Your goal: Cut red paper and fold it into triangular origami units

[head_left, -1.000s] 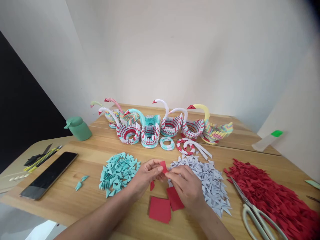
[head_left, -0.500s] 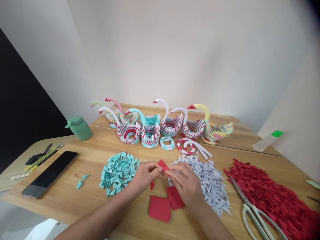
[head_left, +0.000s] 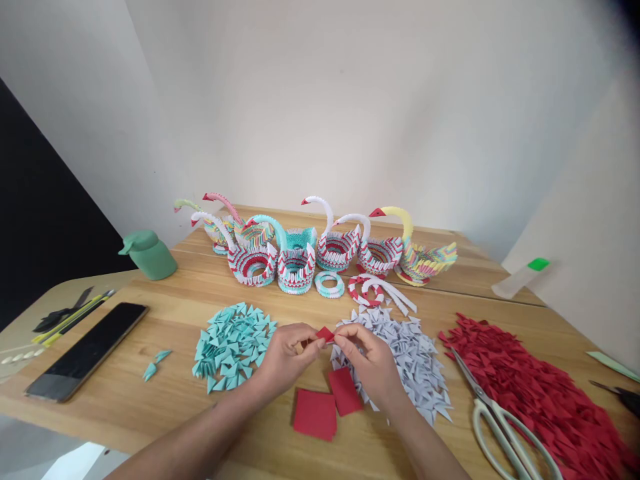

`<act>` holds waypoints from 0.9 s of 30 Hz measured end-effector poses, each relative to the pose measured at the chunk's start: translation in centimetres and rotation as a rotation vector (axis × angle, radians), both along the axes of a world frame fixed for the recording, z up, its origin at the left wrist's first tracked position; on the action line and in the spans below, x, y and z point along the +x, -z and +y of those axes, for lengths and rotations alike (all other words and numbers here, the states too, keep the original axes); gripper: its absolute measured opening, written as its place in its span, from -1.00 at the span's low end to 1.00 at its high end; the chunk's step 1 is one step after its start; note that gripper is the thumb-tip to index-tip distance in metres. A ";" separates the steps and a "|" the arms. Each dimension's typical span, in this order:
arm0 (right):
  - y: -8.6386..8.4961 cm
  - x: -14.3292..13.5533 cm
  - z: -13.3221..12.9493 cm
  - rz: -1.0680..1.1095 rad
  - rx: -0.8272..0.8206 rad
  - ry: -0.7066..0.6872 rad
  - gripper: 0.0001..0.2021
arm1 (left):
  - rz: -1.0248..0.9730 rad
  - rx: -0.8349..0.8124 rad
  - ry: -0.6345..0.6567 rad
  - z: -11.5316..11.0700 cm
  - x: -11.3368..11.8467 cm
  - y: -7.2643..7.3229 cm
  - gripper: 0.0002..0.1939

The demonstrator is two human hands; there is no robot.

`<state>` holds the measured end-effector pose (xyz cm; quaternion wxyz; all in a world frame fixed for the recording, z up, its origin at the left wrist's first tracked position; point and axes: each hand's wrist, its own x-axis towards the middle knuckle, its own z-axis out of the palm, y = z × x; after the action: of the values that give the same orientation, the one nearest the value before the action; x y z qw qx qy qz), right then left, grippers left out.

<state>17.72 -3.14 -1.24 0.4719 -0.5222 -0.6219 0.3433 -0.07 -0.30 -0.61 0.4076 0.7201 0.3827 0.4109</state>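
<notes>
A small folded piece of red paper [head_left: 326,334] is pinched between both hands above the table. My left hand [head_left: 291,355] grips its left side with thumb and finger, and my right hand [head_left: 367,360] grips its right side. Below them lie two flat stacks of red paper, a squarish stack [head_left: 315,414] and a narrower stack [head_left: 345,391] beside it. To the left is a heap of teal folded paper triangles [head_left: 233,347]; a heap of pale lilac triangles [head_left: 417,363] lies partly behind my right hand.
Several paper swans [head_left: 296,267] stand in a row at the back, with paper rings [head_left: 330,285] before them. Red triangles [head_left: 530,393] and scissors [head_left: 490,407] lie right. A phone [head_left: 85,350] and green dispenser [head_left: 150,255] are left, and a green-capped bottle [head_left: 520,277] stands at back right.
The red paper between my fingers looks smaller and has turned, now more folded over. My right fingertips have closed in on its right edge. The view has shifted slightly.
</notes>
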 end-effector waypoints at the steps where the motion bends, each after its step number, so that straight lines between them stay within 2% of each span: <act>1: 0.0 0.0 0.0 0.038 -0.039 -0.008 -0.78 | -0.004 -0.006 0.000 0.0 0.0 0.0 -0.77; 5: 0.3 -0.1 0.0 0.138 -0.121 -0.023 -0.74 | -0.015 -0.035 0.000 0.0 0.0 0.0 -0.76; 14: 1.2 -0.4 0.3 0.234 -0.130 -0.002 -0.73 | -0.067 -0.190 0.027 -0.2 0.2 0.1 -0.72; 17: 1.0 -0.5 0.1 0.166 -0.039 0.040 -0.82 | -0.121 -0.275 0.060 -0.2 0.3 0.4 -0.69; 22: 0.5 -0.8 -0.5 -0.117 0.197 0.138 -0.90 | -0.219 -0.365 0.122 0.1 0.5 1.1 -0.65; 27: 0.8 -1.0 -0.5 -0.130 0.218 0.128 -0.83 | -0.290 -0.399 0.129 0.5 0.5 1.1 -0.60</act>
<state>16.76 -3.65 -1.99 0.5056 -0.5274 -0.6502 0.2085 0.46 0.20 -1.70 0.6176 0.5819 0.3472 0.3992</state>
